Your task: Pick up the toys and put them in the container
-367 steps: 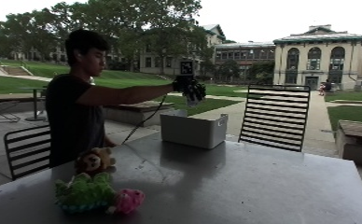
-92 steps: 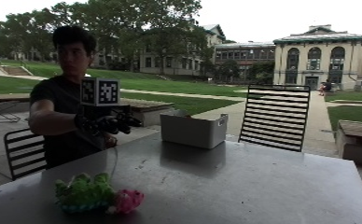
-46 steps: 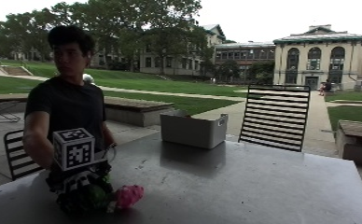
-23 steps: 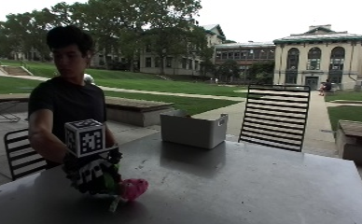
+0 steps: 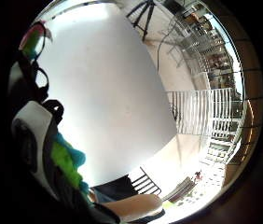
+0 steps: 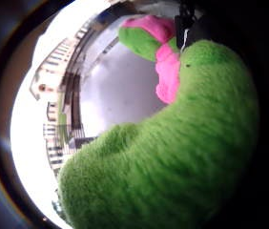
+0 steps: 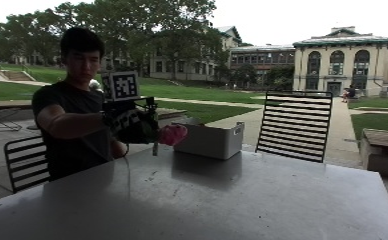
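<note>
Curled around a fuzzy green-and-pink plush toy (image 7: 169, 134), the gloved right hand's grip (image 7: 135, 126) hangs above the grey tabletop (image 7: 247, 200), with the white rectangular container (image 7: 210, 140) just beside at 3 o'clock.

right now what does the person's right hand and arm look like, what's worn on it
The right hand wears a bulky black glove with black straps and white plastic parts showing in the palm views. The arm above it is bare up to a short dark T-shirt sleeve.
</note>
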`<state>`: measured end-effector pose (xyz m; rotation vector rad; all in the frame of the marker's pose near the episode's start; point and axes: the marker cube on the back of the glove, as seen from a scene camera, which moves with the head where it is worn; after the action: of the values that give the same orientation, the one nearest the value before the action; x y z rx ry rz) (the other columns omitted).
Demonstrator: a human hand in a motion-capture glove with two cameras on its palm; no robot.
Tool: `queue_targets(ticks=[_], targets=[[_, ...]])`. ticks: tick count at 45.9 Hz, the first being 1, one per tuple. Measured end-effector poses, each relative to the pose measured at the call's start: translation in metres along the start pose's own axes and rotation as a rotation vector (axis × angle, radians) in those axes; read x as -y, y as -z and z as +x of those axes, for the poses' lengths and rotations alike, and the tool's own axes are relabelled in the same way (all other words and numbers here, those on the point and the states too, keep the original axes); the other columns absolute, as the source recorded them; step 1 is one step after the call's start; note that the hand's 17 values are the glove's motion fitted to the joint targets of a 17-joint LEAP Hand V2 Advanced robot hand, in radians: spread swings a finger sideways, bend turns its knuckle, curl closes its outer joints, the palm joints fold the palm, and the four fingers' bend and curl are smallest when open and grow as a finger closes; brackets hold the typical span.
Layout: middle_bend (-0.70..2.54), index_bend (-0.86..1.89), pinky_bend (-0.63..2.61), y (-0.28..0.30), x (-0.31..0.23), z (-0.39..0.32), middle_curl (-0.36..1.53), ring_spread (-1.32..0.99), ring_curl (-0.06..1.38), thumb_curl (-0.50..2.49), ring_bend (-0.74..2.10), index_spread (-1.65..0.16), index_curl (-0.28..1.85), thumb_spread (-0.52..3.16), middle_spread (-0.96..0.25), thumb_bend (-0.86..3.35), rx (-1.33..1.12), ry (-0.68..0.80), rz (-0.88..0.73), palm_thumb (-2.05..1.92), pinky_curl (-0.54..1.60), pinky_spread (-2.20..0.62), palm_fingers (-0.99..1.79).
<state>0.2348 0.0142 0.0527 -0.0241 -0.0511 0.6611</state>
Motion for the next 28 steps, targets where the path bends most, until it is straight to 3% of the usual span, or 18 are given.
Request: queue_targets(ticks=[11, 28], targets=[[0.57, 0.08, 1.09, 0.067, -0.02, -0.108, 0.61, -0.46, 0.48, 0.74, 1.1, -0.37, 0.1, 0.79, -0.43, 0.16, 0.038, 0.15, 0.029, 0.68, 0.43, -0.46, 0.88], [0.54, 0.06, 1.17, 0.104, -0.09, -0.29, 0.65, -0.47, 0.49, 0.77, 1.14, -0.37, 0.0, 0.87, -0.46, 0.11, 0.093, 0.33, -0.005, 0.67, 0.44, -0.45, 0.8]])
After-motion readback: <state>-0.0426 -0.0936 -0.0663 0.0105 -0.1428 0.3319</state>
